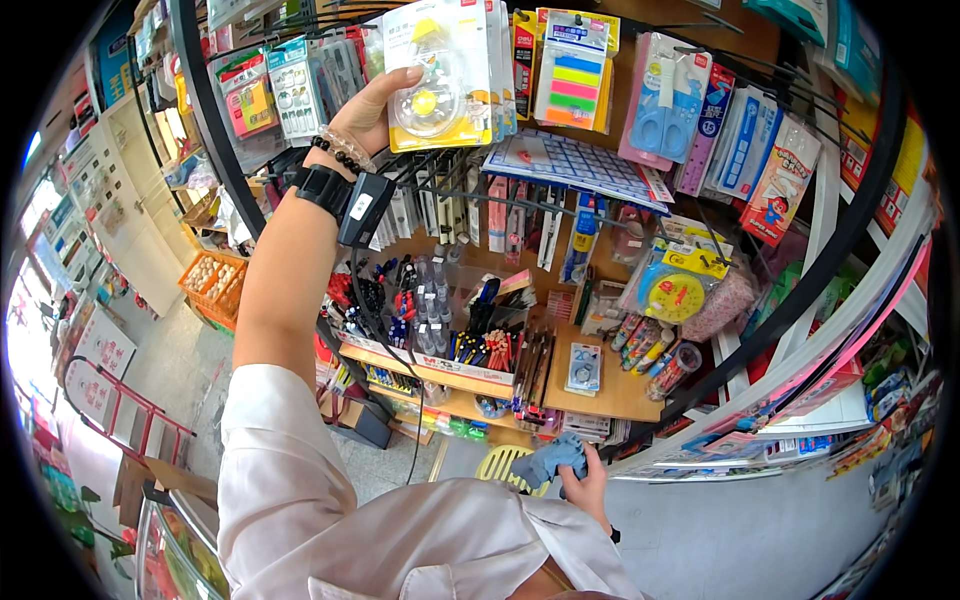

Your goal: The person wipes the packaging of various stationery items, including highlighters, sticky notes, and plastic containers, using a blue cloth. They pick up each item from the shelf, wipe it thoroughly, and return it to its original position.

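My left hand (pixel 375 109) is raised to the rack and grips the left edge of a carded correction tape pack (pixel 439 82), its thumb on the front. More packs hang just behind that one. A bracelet and a black wrist strap with a small device are on this wrist. Low in front of my body, my right hand (pixel 585 480) holds a crumpled blue-grey cloth (pixel 551 461). Right of the raised pack hang colored sticky index tabs (pixel 576 86) and blue scissors (pixel 667 112) on a card. A blue-and-white gridded sheet (pixel 574 169) lies across hooks below.
Metal hooks (pixel 510 201) jut out below the packs. A wooden shelf (pixel 600 386) holds pens, pencils and a carded tape (pixel 584 367). A black rack post (pixel 214 120) stands at left. A yellow slatted stool (pixel 504 465) is below; an orange egg crate (pixel 214 289) sits farther left.
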{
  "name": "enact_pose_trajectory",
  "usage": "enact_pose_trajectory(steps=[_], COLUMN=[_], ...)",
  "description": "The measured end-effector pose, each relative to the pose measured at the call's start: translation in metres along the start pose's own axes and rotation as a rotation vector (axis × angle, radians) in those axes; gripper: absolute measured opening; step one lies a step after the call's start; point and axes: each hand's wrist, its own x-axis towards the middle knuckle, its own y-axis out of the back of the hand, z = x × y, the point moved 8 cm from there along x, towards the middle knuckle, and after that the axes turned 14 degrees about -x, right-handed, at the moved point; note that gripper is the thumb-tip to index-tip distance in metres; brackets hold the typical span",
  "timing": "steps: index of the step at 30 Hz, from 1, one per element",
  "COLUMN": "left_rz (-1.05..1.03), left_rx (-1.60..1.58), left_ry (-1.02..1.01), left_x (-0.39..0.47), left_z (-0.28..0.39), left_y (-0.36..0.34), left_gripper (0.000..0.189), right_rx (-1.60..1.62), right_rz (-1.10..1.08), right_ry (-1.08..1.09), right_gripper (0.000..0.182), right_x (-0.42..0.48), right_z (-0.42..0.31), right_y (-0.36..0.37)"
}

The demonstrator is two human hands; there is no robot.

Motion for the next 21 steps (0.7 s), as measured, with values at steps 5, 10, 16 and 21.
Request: enact_pose_trajectory(steps=[5, 10, 16, 21], left_rz=[-0.001, -0.008, -0.018, -0.211], left_rx=[0.009, 0.052, 0.062, -0.237], left_ry=[0.002, -0.032, -0.171, -0.057], left_x=[-0.011, -0.027, -0.056, -0.117], left_z=[0.008, 0.017, 0.045, 0.028], left_y=[0.0, 0.001, 0.016, 0.044], left_gripper=[0.048, 0.049, 0.049, 0.063], right_rx=[0.004, -0.037, -0.034, -0.095], right_rz=[-0.013, -0.019, -0.032, -0.084], right_ry=[0.027, 0.037, 0.064, 0.017], right_gripper=[0.042, 0.041, 0.039, 0.038], right_x=[0.004, 0.004, 0.001, 0.0], right_z=[-0.005, -0.009, -0.015, -0.004], right_y=[-0.002, -0.003, -0.004, -0.002])
